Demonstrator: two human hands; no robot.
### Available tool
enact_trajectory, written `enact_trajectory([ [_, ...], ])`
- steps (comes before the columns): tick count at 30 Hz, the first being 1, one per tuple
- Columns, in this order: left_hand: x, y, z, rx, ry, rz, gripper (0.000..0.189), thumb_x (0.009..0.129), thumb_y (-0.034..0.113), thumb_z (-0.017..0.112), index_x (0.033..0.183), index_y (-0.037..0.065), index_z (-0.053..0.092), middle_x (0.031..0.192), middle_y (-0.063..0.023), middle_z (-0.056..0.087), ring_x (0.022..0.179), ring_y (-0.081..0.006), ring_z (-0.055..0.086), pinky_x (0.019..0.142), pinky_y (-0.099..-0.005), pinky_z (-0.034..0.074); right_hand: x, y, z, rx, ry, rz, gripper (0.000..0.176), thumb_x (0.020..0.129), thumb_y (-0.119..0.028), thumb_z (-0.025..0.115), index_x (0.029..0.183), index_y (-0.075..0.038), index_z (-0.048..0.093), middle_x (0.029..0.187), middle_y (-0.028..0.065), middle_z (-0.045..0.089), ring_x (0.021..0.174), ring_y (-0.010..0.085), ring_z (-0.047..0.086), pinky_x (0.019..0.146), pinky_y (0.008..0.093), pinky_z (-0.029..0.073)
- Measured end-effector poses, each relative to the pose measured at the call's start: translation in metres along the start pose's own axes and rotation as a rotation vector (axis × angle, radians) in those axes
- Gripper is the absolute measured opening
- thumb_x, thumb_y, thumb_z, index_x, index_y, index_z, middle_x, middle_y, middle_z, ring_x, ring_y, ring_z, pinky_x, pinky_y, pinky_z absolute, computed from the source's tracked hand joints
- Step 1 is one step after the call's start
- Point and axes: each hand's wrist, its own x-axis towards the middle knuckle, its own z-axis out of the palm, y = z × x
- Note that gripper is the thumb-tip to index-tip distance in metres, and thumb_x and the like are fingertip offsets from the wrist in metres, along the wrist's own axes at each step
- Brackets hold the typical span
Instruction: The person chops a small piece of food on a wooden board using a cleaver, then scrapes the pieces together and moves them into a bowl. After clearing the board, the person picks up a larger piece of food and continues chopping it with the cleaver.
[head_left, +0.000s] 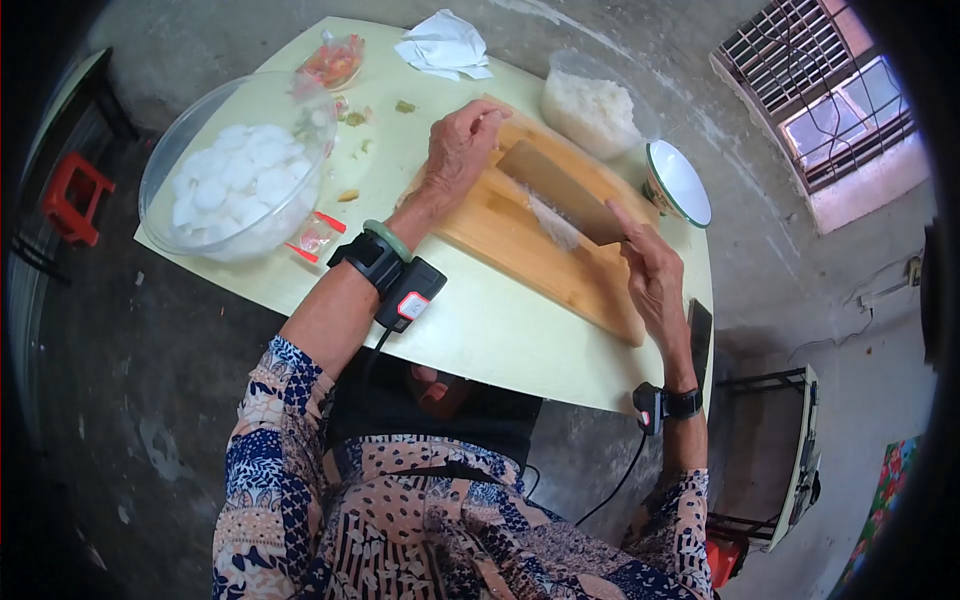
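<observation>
My right hand (652, 268) grips a broad-bladed cleaver (562, 190) at its near right end, one finger stretched along the blade. The blade lies slantwise over a wooden cutting board (590, 288). Along its near side is a thin strip of pale, translucent shreds (553, 222). My left hand (462, 148) is at the board's far left edge, close to the blade's other end. Its fingers are curled together, and what they hold, if anything, is hidden.
A large clear bowl (160, 195) of white round slices stands at left. Behind the board are a clear tub of white shreds (595, 108) and a white enamel bowl (682, 180). A crumpled white cloth (443, 45), a reddish bag (335, 62), a red-edged packet (318, 236) and scraps lie about.
</observation>
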Motion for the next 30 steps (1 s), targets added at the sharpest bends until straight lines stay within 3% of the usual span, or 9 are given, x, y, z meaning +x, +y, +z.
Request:
enact_trajectory([
  [5, 0.002, 0.003, -0.001, 0.047, -0.051, -0.059, 0.027, 0.104, 0.028, 0.062, 0.106, 0.006, 0.078, 0.072, -0.0001, 0.066, 0.065, -0.0069, 0.058, 0.061, -0.026, 0.05, -0.005, -0.004, -0.003, -0.01, -0.017, 0.016, 0.065, 0.092, 0.009, 0.058, 0.146, -0.027, 0.064, 0.08, 0.0097, 0.058, 0.072, 0.0255, 0.059, 0.07, 0.0394, 0.05],
  [7, 0.002, 0.004, -0.002, 0.046, -0.048, -0.053, 0.027, 0.103, 0.029, 0.065, 0.102, 0.006, 0.078, 0.071, 0.0003, 0.065, 0.065, -0.0067, 0.057, 0.061, -0.0261, 0.049, -0.007, -0.006, -0.001, 0.141, 0.044, 0.055, 0.065, 0.093, 0.009, 0.058, 0.147, -0.027, 0.063, 0.08, 0.0098, 0.057, 0.07, 0.0241, 0.059, 0.07, 0.0364, 0.05],
  [11, 0.001, 0.006, 0.0, 0.021, -0.072, -0.069, 0.029, 0.1, 0.031, 0.07, 0.09, 0.004, 0.075, 0.07, 0.001, 0.064, 0.063, -0.0063, 0.054, 0.061, -0.0266, 0.047, -0.007, -0.007, -0.001, -0.038, -0.042, 0.041, 0.064, 0.094, 0.009, 0.058, 0.147, -0.027, 0.063, 0.08, 0.0093, 0.056, 0.07, 0.0228, 0.057, 0.069, 0.0317, 0.05],
  [14, 0.0, 0.003, 0.0, 0.04, -0.036, -0.052, 0.029, 0.099, 0.031, 0.072, 0.087, 0.004, 0.073, 0.069, 0.0015, 0.063, 0.063, -0.0061, 0.053, 0.06, -0.0274, 0.047, -0.008, -0.009, -0.001, 0.155, 0.065, 0.056, 0.062, 0.095, 0.008, 0.058, 0.146, -0.027, 0.064, 0.081, 0.0103, 0.059, 0.07, 0.0235, 0.059, 0.069, 0.0337, 0.05],
  [17, 0.0, 0.004, 0.0, 0.062, 0.0, -0.035, 0.029, 0.099, 0.031, 0.072, 0.087, 0.004, 0.073, 0.068, 0.0018, 0.063, 0.062, -0.0063, 0.052, 0.06, -0.0274, 0.046, -0.01, -0.011, -0.001, -0.053, -0.038, 0.057, 0.062, 0.094, 0.008, 0.058, 0.146, -0.026, 0.064, 0.082, 0.0108, 0.061, 0.071, 0.0241, 0.061, 0.069, 0.0349, 0.051],
  [23, 0.002, -0.01, 0.002, 0.131, 0.027, 0.012, 0.029, 0.098, 0.031, 0.072, 0.089, 0.004, 0.074, 0.067, -0.0005, 0.065, 0.061, -0.0082, 0.055, 0.06, -0.029, 0.047, -0.014, -0.01, 0.003, 0.156, 0.084, 0.036, 0.062, 0.093, 0.007, 0.06, 0.145, -0.026, 0.065, 0.079, 0.0106, 0.058, 0.07, 0.0251, 0.059, 0.068, 0.0388, 0.05],
  [26, 0.002, -0.014, 0.003, 0.086, 0.006, -0.025, 0.028, 0.097, 0.032, 0.072, 0.091, 0.004, 0.074, 0.068, -0.0015, 0.066, 0.06, -0.0091, 0.056, 0.06, -0.0302, 0.047, -0.015, -0.013, -0.001, -0.029, -0.005, 0.003, 0.064, 0.092, 0.009, 0.06, 0.145, -0.027, 0.065, 0.078, 0.0103, 0.056, 0.068, 0.0247, 0.058, 0.068, 0.0379, 0.05],
  [30, 0.003, -0.015, 0.002, 0.133, 0.028, -0.03, 0.028, 0.097, 0.032, 0.073, 0.091, 0.004, 0.074, 0.068, -0.0012, 0.065, 0.061, -0.0092, 0.055, 0.06, -0.0303, 0.047, -0.018, -0.018, -0.004, 0.004, 0.02, 0.057, 0.065, 0.091, 0.01, 0.06, 0.144, -0.027, 0.066, 0.077, 0.0102, 0.056, 0.068, 0.0244, 0.058, 0.068, 0.0365, 0.049],
])
